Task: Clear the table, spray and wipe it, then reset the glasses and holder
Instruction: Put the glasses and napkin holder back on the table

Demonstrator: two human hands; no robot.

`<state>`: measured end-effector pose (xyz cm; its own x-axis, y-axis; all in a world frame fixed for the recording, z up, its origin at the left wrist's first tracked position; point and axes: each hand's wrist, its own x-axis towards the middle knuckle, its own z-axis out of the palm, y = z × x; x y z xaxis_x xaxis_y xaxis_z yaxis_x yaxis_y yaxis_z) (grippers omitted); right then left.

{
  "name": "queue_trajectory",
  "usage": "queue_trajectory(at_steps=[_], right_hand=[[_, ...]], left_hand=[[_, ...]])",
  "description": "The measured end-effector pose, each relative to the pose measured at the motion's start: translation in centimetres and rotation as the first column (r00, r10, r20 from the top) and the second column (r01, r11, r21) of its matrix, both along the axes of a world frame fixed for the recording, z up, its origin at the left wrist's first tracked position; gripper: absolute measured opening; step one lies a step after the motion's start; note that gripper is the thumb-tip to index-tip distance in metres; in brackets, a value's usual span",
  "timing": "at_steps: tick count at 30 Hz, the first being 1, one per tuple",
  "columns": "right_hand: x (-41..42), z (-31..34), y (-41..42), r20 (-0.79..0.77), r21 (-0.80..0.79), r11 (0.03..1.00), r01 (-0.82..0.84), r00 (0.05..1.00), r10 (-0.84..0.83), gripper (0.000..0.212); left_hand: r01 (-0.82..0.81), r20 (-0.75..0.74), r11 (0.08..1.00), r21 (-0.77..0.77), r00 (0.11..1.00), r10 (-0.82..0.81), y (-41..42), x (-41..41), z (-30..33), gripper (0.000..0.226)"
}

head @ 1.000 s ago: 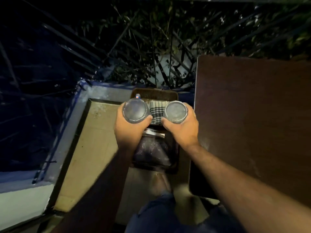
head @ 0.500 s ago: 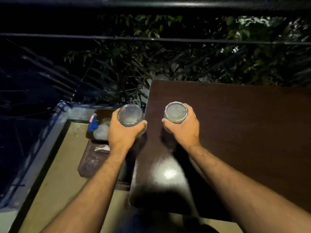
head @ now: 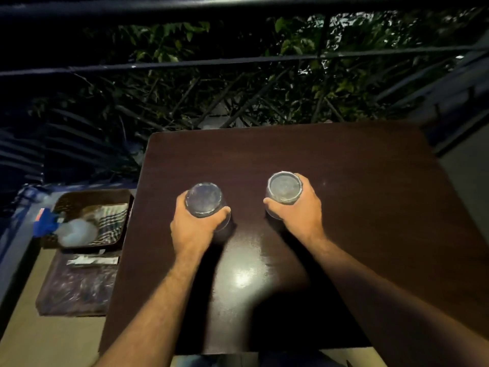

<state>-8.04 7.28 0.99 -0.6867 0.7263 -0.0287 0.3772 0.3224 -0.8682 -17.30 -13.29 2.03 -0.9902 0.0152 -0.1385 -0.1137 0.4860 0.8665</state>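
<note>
A dark brown table [head: 344,181] fills the middle and right of the head view. My left hand [head: 194,229] grips a clear glass [head: 203,198] upside down over the table's left half. My right hand [head: 301,210] grips a second clear glass [head: 285,186], also base up, a little farther in. Whether the rims touch the tabletop I cannot tell. Left of the table, a brown tray [head: 92,197] holds a checked cloth [head: 111,223] and a spray bottle [head: 66,231] with a blue head.
A dark plastic-wrapped flat thing [head: 76,287] lies on the tiled floor in front of the tray. A black metal railing [head: 238,63] with foliage behind runs along the far side. A low blue-edged wall [head: 16,242] borders the left.
Both hands have carried the glasses from over the tray rightward to above the table. The view has swung right and the table now sits in the middle.
</note>
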Motion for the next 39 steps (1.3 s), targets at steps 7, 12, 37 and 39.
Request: queue_trajectory(at_steps=[7,12,37,39], right_hand=[[3.2,-1.2,6.5,0.045,-0.053,0.991,0.121,0.992,-0.119,0.082],[4.7,-2.4,9.1,0.053,-0.105,0.976,0.193,0.981,-0.188,0.088],[6.2,-4.2,10.9,0.113,-0.116,0.977,0.178,0.980,-0.165,0.089],[6.2,-4.1,11.0,0.116,-0.124,0.978,0.168,0.981,-0.154,0.091]], left_hand=[[0.113,0.027,0.994,0.004,0.993,-0.113,6.3,1.3,-0.7,0.090],[0.165,0.055,0.986,-0.003,0.985,-0.165,9.4,1.5,-1.9,0.095],[0.184,0.026,0.982,-0.039,0.983,-0.183,9.8,2.0,-5.2,0.098],[0.195,0.030,0.980,-0.028,0.981,-0.194,9.8,1.8,-5.1,0.100]])
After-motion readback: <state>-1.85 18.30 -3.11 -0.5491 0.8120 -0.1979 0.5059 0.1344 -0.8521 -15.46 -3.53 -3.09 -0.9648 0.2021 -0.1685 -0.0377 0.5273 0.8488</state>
